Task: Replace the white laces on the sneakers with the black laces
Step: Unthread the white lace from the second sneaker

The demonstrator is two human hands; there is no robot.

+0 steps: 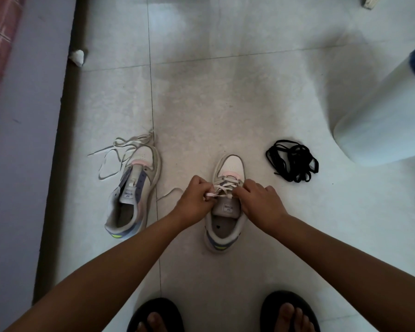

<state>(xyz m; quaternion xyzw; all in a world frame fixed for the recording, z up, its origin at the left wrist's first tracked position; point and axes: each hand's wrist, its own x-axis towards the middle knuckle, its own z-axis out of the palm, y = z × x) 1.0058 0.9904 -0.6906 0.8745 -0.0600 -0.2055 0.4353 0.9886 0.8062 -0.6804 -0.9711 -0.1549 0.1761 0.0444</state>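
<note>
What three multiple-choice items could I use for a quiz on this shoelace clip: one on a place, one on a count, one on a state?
1. Where does the bundle of black laces lie?
A. On the floor right of the laced sneaker
B. Inside the unlaced sneaker
C. In the left hand

2. How many sneakers are on the floor?
A. One
B. Two
C. Three

3. What state is the sneaker on the left in?
A. Laced in black
B. Laced in white
C. Unlaced

Answers: 1 A, the bundle lies on tile right of the laced sneaker. 2 B, two show. 3 C, its eyelets are bare and a loose white lace lies beside it.
</note>
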